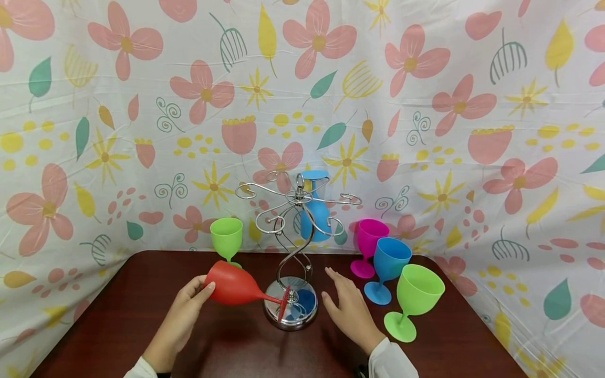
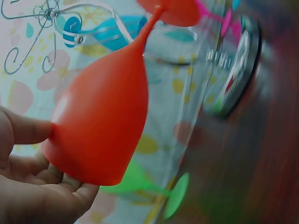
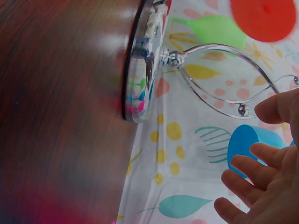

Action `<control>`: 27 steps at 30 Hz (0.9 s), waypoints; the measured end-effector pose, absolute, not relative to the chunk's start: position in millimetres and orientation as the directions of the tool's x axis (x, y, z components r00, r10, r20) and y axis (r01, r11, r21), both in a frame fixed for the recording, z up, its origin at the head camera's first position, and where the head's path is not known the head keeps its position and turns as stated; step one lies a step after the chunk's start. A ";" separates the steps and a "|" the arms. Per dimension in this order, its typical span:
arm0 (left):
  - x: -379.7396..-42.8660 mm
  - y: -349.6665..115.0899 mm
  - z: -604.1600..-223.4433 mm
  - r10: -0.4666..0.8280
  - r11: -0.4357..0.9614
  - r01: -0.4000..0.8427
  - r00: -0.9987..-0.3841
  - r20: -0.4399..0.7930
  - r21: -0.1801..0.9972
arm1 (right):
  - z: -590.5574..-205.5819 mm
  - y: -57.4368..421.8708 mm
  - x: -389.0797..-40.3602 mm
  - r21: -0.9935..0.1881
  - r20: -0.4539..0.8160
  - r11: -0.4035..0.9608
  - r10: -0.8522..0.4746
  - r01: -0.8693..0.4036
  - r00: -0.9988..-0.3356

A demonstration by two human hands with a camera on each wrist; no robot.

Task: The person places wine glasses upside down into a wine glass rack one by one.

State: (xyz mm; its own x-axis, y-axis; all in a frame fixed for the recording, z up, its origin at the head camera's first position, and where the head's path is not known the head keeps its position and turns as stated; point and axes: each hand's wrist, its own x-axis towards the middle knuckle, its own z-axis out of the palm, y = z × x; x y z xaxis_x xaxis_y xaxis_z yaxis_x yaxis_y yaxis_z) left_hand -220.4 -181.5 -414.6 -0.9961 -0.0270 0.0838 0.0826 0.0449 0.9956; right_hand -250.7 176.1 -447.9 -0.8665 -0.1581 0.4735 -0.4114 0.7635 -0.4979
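My left hand (image 1: 181, 310) grips a red plastic goblet (image 1: 231, 283) by its bowl near the rim, thumb on one side and fingers on the other. The goblet lies tilted on its side in the air, its foot pointing right, in front of the base of a chrome glass rack (image 1: 291, 315). In the left wrist view the red bowl (image 2: 103, 116) hangs mouth down. My right hand (image 1: 350, 307) is held to the right of the rack base with fingers extended and nothing in it. A blue goblet (image 1: 315, 215) hangs upside down from a rear arm of the rack.
Behind the left hand stands a green goblet (image 1: 227, 236). To the right are a magenta goblet (image 1: 371, 241), a blue goblet (image 1: 389, 262) and another green goblet (image 1: 418, 291), all upright on the dark wooden table (image 1: 227, 352). A floral cloth (image 1: 302, 105) hangs behind.
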 end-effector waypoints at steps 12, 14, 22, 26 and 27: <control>-225.0 -148.8 -436.2 0.107 -0.416 -0.079 -0.994 -0.037 0.906 | -443.0 166.1 -249.3 -0.771 0.387 0.483 -0.161 -0.415 -0.908; -224.7 -145.4 -438.7 0.140 -0.445 -0.106 -0.989 -0.048 0.889 | -441.9 164.8 -247.9 -0.804 0.359 0.446 -0.161 -0.392 -0.919; -224.0 -129.8 -447.5 0.306 -0.554 -0.233 -0.950 -0.065 0.799 | -435.2 155.4 -243.7 -0.904 0.295 0.241 -0.243 -0.352 -0.924; -223.5 -120.6 -451.6 0.376 -0.585 -0.294 -0.924 -0.068 0.756 | -431.4 149.4 -241.2 -0.908 0.296 0.222 -0.258 -0.355 -0.920; -223.3 -119.1 -452.4 0.387 -0.590 -0.306 -0.919 -0.071 0.747 | -430.9 148.2 -241.0 -0.901 0.306 0.234 -0.259 -0.366 -0.916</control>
